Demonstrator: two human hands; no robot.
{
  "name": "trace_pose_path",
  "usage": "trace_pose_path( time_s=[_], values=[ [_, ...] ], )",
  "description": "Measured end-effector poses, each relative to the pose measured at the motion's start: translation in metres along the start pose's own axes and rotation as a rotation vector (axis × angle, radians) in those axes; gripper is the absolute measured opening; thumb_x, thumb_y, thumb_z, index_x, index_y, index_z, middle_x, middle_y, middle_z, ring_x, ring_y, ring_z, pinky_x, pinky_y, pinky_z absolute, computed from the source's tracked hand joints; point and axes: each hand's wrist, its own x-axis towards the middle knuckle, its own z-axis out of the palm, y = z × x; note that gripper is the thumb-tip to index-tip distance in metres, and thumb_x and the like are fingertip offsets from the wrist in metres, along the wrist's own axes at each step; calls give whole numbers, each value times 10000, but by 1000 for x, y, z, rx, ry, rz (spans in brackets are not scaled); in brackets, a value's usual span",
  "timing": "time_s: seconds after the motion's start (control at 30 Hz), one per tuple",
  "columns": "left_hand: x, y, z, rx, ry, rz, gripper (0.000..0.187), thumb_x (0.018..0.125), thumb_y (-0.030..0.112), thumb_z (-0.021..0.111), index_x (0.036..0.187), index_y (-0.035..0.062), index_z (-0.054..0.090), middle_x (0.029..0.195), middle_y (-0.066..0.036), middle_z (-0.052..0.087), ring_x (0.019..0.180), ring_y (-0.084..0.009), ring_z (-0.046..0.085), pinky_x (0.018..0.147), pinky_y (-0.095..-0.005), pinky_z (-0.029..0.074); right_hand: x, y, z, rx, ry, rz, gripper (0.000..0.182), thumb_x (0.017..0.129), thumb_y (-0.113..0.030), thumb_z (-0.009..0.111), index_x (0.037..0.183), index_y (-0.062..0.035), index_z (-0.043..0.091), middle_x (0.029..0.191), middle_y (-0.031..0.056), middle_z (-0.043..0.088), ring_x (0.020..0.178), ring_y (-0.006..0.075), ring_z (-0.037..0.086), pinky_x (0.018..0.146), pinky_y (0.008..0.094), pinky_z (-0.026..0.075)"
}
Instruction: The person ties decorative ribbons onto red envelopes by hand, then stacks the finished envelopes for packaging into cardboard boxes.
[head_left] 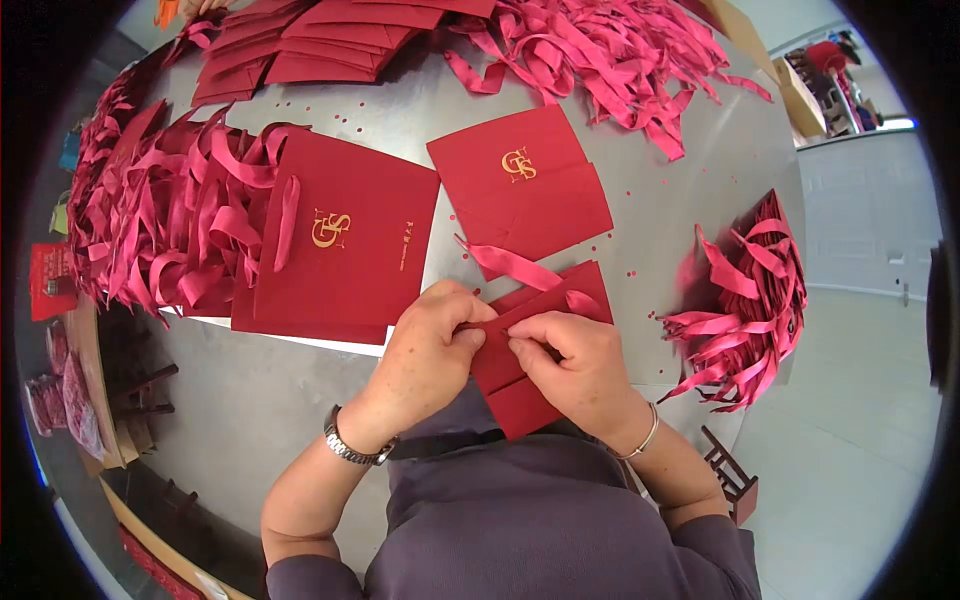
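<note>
A small red paper bag is held close to my body at the table's near edge. My left hand, with a watch on its wrist, pinches the bag's upper left edge. Thumb and fingers of my right hand close on the top edge beside it; whatever lies between the fingertips is hidden. A pink ribbon handle runs across the bag's far side, its loose end pointing left. Just beyond lies a flat red bag with a gold logo. Left of my hands rests a larger red bag with a ribbon handle.
Many ribboned red bags are packed along the left. Stacked flat red bags and a heap of pink ribbons lie at the far side. Another ribboned bundle stands at the right edge. Small red dots are scattered over the metal table.
</note>
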Motion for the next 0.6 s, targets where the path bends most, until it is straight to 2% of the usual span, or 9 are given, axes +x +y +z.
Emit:
trace_pose_path(
  time_s=[0.03, 0.17, 0.23, 0.37, 0.43, 0.57, 0.6],
  values=[
    [0, -1, 0, -6, 8, 14, 156, 799, -72, 586, 943, -36, 634, 948, -143, 591, 890, -293, 613, 769, -351, 494, 0, 0, 1, -19, 4, -4, 101, 777, 0, 697, 876, -2, 677, 767, 96, 680, 641, 170, 648, 568, 278, 495],
    [-1, 0, -1, -1, 8, 6, 166, 801, -72, 591, 955, -28, 633, 942, -147, 590, 877, -295, 615, 761, -353, 493, 5, -1, 3, -29, -13, 34, 94, 776, 2, 692, 868, -6, 676, 769, 94, 682, 644, 163, 647, 567, 280, 494],
    [-1, 2, -3, 7, -44, -58, 195, 804, -121, 585, 965, -19, 627, 965, -77, 564, 939, -198, 581, 819, -290, 468, 7, -1, 4, -25, -41, 69, 92, 769, 2, 681, 860, -9, 672, 751, 104, 672, 636, 200, 648, 562, 299, 497],
    [0, 2, -3, 7, -38, -44, 199, 799, -131, 583, 958, -20, 628, 940, -71, 565, 882, -193, 590, 767, -291, 482, 13, -5, 8, -162, -32, -78, 49, 767, -15, 665, 814, -6, 652, 725, 119, 655, 632, 252, 648, 560, 328, 503],
    [-1, -3, 0, -15, 7, 31, 202, 791, -140, 587, 950, -23, 629, 904, -82, 566, 819, -205, 595, 708, -300, 488, 14, -15, 7, -504, -171, -168, 29, 763, -27, 645, 777, -9, 628, 715, 137, 643, 637, 293, 641, 566, 363, 503],
    [-2, -2, 1, 45, 52, 115, 193, 789, -139, 594, 943, -28, 630, 883, -105, 569, 799, -228, 598, 687, -318, 493, 29, -11, 5, -443, -222, -63, 40, 760, -36, 641, 764, -6, 614, 722, 151, 646, 639, 290, 641, 571, 369, 499],
    [-2, 0, 1, 88, 67, 131, 187, 788, -137, 597, 938, -29, 628, 879, -114, 570, 793, -239, 599, 683, -323, 496, 33, -7, 2, -312, -243, 13, 46, 757, -38, 643, 772, -3, 616, 725, 159, 645, 638, 294, 639, 575, 367, 499]
  ],
)
